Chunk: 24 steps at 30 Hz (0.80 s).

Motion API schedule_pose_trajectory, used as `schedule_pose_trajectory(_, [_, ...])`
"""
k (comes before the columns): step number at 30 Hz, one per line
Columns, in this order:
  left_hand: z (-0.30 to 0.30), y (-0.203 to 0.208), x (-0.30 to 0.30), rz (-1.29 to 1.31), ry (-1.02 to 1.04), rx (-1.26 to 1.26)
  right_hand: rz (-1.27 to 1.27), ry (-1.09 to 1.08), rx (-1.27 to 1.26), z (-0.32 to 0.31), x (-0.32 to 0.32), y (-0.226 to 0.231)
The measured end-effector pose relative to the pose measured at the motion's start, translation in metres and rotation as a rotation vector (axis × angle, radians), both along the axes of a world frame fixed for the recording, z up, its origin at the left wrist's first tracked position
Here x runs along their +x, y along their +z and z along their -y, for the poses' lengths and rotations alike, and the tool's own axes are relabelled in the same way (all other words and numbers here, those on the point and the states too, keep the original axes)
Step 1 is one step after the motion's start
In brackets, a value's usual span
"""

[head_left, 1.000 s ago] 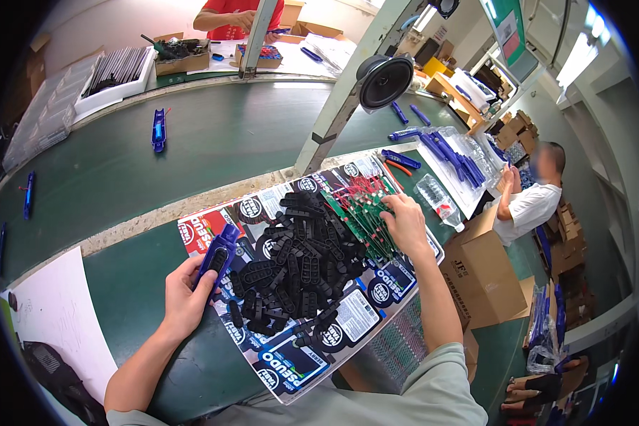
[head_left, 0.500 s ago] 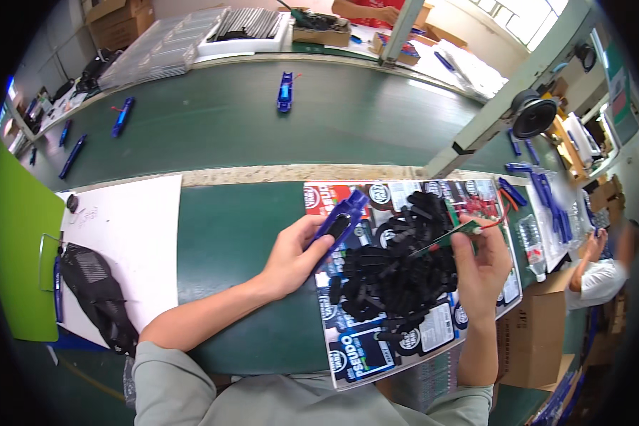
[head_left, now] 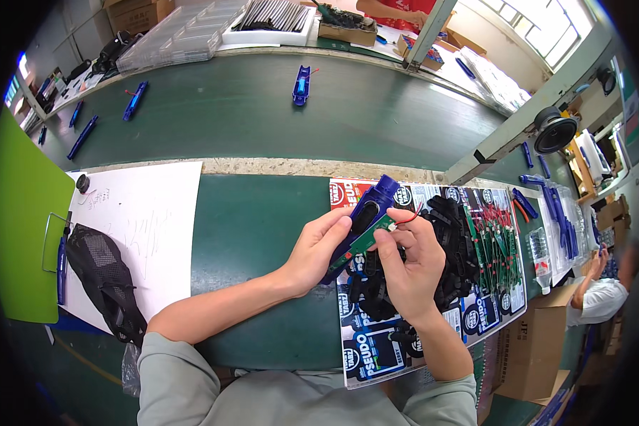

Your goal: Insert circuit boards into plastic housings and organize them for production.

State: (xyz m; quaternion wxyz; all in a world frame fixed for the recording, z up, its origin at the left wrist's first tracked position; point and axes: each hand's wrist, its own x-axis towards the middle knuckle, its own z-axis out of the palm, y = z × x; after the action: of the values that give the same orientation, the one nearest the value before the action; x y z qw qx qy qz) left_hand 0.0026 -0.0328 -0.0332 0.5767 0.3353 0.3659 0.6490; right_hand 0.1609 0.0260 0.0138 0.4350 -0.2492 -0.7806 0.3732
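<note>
My left hand (head_left: 318,250) is closed round a long blue plastic housing (head_left: 385,190), which is tilted with its wider end up and to the right. A black oval piece (head_left: 366,216) sits in the housing's hollow. Between the thumb and fingers of my right hand (head_left: 410,259) is a narrow green circuit board (head_left: 366,241) with red and black wires (head_left: 409,219) at its upper end. The board lies along the open side of the housing; whether it is seated cannot be made out. Below and right of my right hand is a pile of black plastic parts (head_left: 458,259).
Several green circuit boards (head_left: 500,252) lie on the printed sheet (head_left: 373,358) to the right. Beyond the bench, blue housings (head_left: 302,86) rest on the green conveyor (head_left: 227,113). A black mesh bag (head_left: 106,284) is on white paper at left. A metal post (head_left: 497,138) rises at right.
My right hand has brought the circuit board left from over the black parts to the blue housing. The view has shifted slightly, and the other boards on the sheet now show.
</note>
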Motion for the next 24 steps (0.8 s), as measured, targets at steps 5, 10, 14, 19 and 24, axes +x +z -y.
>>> schedule_pose_trajectory(5, [-0.001,-0.002,0.003,-0.002,0.032,-0.018,-0.071,-0.019,-0.034,0.002,-0.004,-0.004])
schedule_pose_trajectory(10, [0.001,-0.005,0.0,-0.017,0.009,-0.04,-0.059,-0.016,-0.035,-0.001,-0.006,-0.006])
schedule_pose_trajectory(14, [-0.001,-0.003,0.003,-0.059,-0.004,-0.012,-0.008,0.002,-0.031,-0.004,-0.001,0.001])
schedule_pose_trajectory(19, [-0.001,-0.003,0.002,-0.045,0.015,0.036,0.097,-0.047,0.131,-0.008,-0.006,0.007])
schedule_pose_trajectory(24, [-0.001,-0.004,0.005,-0.189,0.06,0.101,0.106,-0.265,0.302,-0.01,-0.01,-0.003])
